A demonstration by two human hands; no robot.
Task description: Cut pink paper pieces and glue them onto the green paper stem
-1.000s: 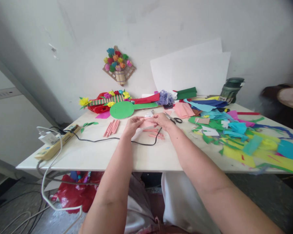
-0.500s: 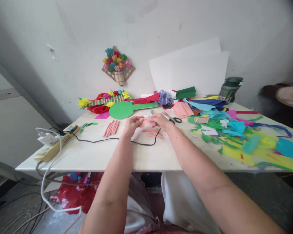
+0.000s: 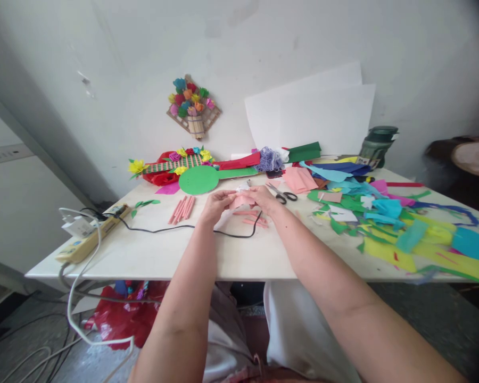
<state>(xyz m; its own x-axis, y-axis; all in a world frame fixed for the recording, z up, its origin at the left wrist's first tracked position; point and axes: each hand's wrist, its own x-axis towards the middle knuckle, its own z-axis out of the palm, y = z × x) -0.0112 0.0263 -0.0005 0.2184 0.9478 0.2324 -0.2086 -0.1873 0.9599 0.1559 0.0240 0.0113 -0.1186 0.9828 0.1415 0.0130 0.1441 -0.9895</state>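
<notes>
Both my hands meet over the middle of the white table (image 3: 163,255) and pinch a small pink piece of paper (image 3: 239,201) between them. My left hand (image 3: 216,205) grips its left end with bent fingers. My right hand (image 3: 265,198) grips its right end. Just beyond and below the hands lie a few loose pink paper rolls (image 3: 252,218). A bundle of several pink paper rolls (image 3: 182,208) lies to the left of my left hand. Black-handled scissors (image 3: 282,194) lie just right of my right hand.
A black cable (image 3: 175,229) runs from a power strip (image 3: 88,239) at the left edge to under my hands. Colourful paper scraps (image 3: 399,223) cover the right side. A green paper disc (image 3: 198,180), paper flowers (image 3: 171,162), white sheets (image 3: 315,117) and a dark jar (image 3: 378,143) stand at the back.
The hands have stayed in place on the pink paper, with only slight finger shifts. The view has barely moved.
</notes>
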